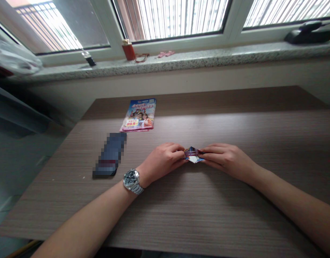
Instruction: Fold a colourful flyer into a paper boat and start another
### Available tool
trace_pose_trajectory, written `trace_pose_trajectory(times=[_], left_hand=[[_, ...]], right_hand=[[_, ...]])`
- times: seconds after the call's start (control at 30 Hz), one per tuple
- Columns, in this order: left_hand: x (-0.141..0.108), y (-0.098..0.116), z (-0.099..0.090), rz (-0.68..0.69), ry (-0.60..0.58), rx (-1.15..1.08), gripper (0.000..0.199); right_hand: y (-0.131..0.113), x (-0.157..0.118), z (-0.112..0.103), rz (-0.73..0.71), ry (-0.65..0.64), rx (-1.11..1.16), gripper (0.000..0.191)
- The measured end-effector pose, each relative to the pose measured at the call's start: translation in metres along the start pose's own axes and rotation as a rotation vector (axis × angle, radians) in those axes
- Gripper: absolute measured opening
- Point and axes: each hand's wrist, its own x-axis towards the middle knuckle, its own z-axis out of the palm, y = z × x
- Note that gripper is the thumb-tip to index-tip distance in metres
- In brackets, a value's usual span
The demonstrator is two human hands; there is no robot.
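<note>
One small folded paper point(192, 153) is held between the left hand point(165, 156) and right hand point(231, 160) at the table point(178, 215), fingers point(178, 154) of each clamped on opposite ends; printed leaflets point(140, 114) lie farther left.

Windows point(178, 18): white-framed, bars outside, bright daylight
Sill point(213, 59): speckled stone
Wall point(208, 77): pale
Surface point(234, 129): brown woodgrain, light band across

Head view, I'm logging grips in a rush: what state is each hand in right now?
Left hand: closed, holding one side of the folded paper.
Right hand: closed, holding the opposite side.
</note>
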Motion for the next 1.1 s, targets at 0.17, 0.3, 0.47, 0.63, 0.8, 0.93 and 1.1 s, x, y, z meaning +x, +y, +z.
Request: trace_pose_trajectory(times=[0.17, 0.3, 0.47, 0.63, 0.8, 0.93, 1.1], left_hand=[[0.000, -0.003, -0.003, 0.000, 0.015, -0.045, 0.023], [-0.001, -0.004, -0.004, -0.038, 0.001, -0.120, 0.020], [-0.001, -0.004, -0.003, -0.062, -0.004, -0.232, 0.017], [-0.001, 0.000, -0.002, -0.101, 0.021, -0.311, 0.012], [0.001, 0.004, 0.000, -0.089, 0.003, -0.414, 0.020], [0.000, 0.003, 0.004, -0.104, 0.006, -0.432, 0.016], [0.001, 0.003, 0.008, -0.095, 0.030, -0.448, 0.015]], right_hand=[[-0.003, 0.000, -0.002, 0.056, 0.019, 0.065, 0.023], [-0.002, -0.001, -0.001, 0.093, 0.045, 0.130, 0.021], [-0.001, -0.002, 0.002, 0.139, 0.064, 0.184, 0.018], [-0.003, -0.002, 0.004, 0.170, 0.066, 0.245, 0.018], [-0.006, -0.001, 0.003, 0.172, 0.067, 0.257, 0.021], [-0.009, 0.002, 0.001, 0.182, 0.058, 0.282, 0.021], [-0.012, 0.005, 0.001, 0.196, 0.044, 0.334, 0.020]])
